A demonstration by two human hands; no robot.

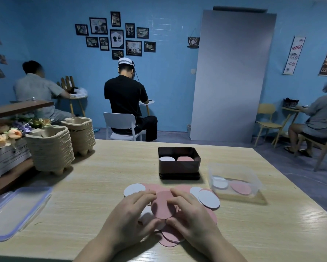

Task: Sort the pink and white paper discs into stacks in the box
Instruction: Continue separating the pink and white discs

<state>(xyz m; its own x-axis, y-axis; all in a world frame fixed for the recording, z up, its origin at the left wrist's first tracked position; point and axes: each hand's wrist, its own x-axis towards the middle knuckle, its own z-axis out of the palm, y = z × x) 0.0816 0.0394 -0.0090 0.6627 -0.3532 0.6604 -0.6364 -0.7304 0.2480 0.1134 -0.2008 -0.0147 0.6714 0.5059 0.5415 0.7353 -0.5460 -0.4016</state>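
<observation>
Left hand (132,210) and right hand (191,210) pinch one pink disc (161,205), fingers (147,194) curled; presumably peeling it off for the box (178,167).

Bare left grip (132,217), bare right grip (194,217), bare forearms (96,248).

A single wide-angle camera, worn on the person's head, looks forward and down across the table (102,186). Both forearms enter from the bottom edge. The left hand (132,210) and right hand (191,210) sit nearest the lens at lower centre, together pinching a pink disc (161,204). The dark box (179,165) stands just above them at mid-frame, farther off. The upper half of the frame takes in the blue wall (168,72) and a seated person (125,95), both well away. Straight edges bow toward the frame's sides.
</observation>
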